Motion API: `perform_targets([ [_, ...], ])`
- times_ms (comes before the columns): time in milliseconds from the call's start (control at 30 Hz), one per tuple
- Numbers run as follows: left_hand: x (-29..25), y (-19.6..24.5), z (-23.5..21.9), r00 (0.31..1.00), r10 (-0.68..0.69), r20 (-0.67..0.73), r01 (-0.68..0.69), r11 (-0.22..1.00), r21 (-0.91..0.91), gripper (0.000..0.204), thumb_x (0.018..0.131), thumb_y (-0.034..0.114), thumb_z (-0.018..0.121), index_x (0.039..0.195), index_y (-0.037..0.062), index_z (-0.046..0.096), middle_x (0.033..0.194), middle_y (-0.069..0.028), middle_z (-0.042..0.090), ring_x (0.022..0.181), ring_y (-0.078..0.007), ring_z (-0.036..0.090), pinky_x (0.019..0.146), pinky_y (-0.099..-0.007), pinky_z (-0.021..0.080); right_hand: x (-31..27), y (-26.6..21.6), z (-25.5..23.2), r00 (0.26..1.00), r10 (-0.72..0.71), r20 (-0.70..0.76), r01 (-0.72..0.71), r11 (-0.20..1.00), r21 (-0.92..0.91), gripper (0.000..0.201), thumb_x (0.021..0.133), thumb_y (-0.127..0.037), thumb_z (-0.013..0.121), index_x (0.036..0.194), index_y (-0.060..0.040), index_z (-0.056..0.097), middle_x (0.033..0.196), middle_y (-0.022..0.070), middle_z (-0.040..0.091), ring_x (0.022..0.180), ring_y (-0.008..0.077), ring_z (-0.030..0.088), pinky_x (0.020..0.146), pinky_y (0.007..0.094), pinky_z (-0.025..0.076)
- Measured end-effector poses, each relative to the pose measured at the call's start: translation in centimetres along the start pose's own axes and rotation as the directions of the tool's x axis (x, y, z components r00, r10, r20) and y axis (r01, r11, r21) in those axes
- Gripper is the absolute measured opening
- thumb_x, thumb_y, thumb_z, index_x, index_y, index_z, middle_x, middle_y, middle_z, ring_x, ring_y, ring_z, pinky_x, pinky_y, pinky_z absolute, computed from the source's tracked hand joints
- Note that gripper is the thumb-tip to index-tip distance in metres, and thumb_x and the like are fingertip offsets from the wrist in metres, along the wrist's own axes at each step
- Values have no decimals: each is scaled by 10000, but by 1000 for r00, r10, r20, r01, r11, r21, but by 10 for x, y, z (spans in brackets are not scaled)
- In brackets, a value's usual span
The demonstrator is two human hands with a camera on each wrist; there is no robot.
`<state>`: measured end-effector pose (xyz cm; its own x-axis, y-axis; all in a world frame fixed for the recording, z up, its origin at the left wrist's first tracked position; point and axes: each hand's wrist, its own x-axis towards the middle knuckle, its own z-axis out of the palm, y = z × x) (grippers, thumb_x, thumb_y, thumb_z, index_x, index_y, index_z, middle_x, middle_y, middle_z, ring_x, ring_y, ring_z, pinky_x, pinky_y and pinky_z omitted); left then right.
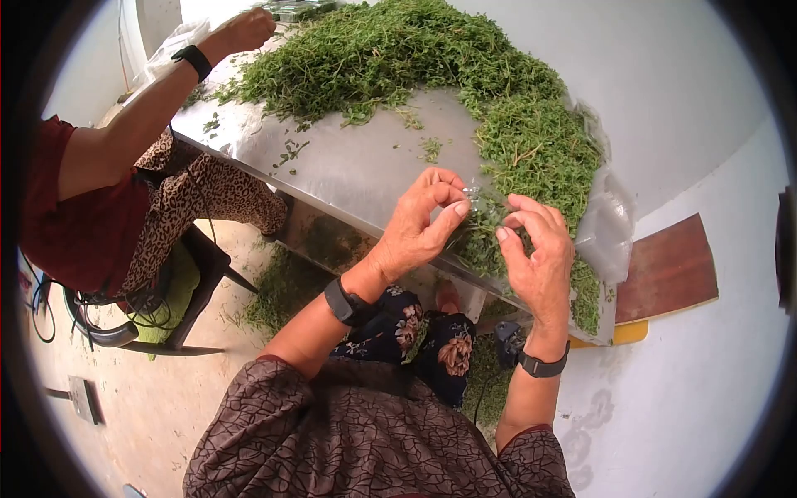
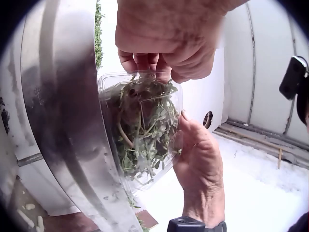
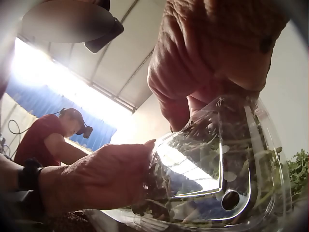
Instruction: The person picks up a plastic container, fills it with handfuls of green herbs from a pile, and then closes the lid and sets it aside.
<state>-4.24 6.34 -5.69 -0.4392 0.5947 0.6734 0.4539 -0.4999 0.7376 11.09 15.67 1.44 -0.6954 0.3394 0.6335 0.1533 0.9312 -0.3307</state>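
A clear plastic clamshell box (image 2: 145, 125) packed with leafy green stems is held between both hands at the table's near edge. My left hand (image 1: 427, 217) pinches one end of it, thumb and fingertips at the rim. On the opposite side my right hand (image 1: 538, 249) grips the box, its fingers curled at the edge. In the left wrist view the right hand (image 2: 200, 154) has its thumb along the box's side. The lid looks closed over the greens in the right wrist view, where light glares off the clear box (image 3: 207, 164).
A large heap of green stems (image 1: 398, 58) covers the back and right of the metal table (image 1: 357, 158). Empty clear boxes (image 1: 608, 224) stand at its right edge, beside a reddish-brown board (image 1: 668, 270). Another person (image 1: 83, 183) sits at the left, one arm over the table.
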Motion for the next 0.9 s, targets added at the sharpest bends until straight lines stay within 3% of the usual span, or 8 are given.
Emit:
perform_targets([
  [200,-3,-8,3,997,-74,-12,73,993,-90,134,930,127,532,922,7,591,1048,-55,540,929,-118,487,838,-265,403,0,1,0,1000,1,-22,-1,1000,6,138,709,-72,673,807,2,610,1040,140,655,931,295,589,793,377,469],
  [267,-5,-8,5,960,-279,-18,240,855,-459,116,937,95,521,995,8,570,1058,-40,542,936,-99,500,855,-258,416,-1,2,1,1000,-3,-19,3,1000,4,136,710,-70,672,808,1,611,1039,137,656,928,294,590,792,376,469],
  [433,-21,-12,-1,968,-249,-45,207,883,-421,120,918,49,542,1029,6,552,1072,-37,543,957,-89,513,877,-253,417,-1,0,0,999,35,-13,-35,999,39,122,720,-69,669,809,-4,614,1040,131,658,921,283,593,784,369,472],
  [500,-25,-15,-1,986,-147,-78,119,951,-286,132,912,57,555,1033,4,548,1047,-25,545,931,-82,518,840,-241,429,-1,0,1,999,28,-15,-28,999,36,123,721,-70,669,809,-3,614,1037,129,658,919,281,593,781,369,473],
  [533,-26,-13,-1,986,-149,-81,120,951,-285,132,912,57,555,1033,4,548,1047,-25,545,931,-82,518,840,-241,429,-1,1,1,1000,21,-21,-21,999,29,124,722,-70,670,809,-2,613,1035,128,659,917,279,592,778,368,473],
  [600,-28,-7,-1,967,-204,-156,200,979,-41,104,894,51,568,990,10,558,993,-20,543,847,-85,517,763,-229,434,-1,2,1,1000,12,-20,-12,1000,26,126,720,-69,669,809,-1,613,1031,129,660,916,279,592,776,368,473],
  [700,-29,-6,-5,989,-123,-86,129,989,76,66,872,41,582,932,18,567,945,-23,534,758,-92,494,691,-222,423,-1,2,1,1000,-3,-22,3,1000,16,128,716,-65,668,808,3,611,1024,132,661,914,281,591,775,370,472],
  [900,-28,-5,-4,986,-158,-60,156,987,-43,30,872,45,574,884,19,563,947,-43,524,817,-111,474,744,-247,408,-1,1,2,1000,-15,-27,15,1000,12,130,709,-58,662,806,9,608,1017,141,660,906,292,591,780,375,470],
])
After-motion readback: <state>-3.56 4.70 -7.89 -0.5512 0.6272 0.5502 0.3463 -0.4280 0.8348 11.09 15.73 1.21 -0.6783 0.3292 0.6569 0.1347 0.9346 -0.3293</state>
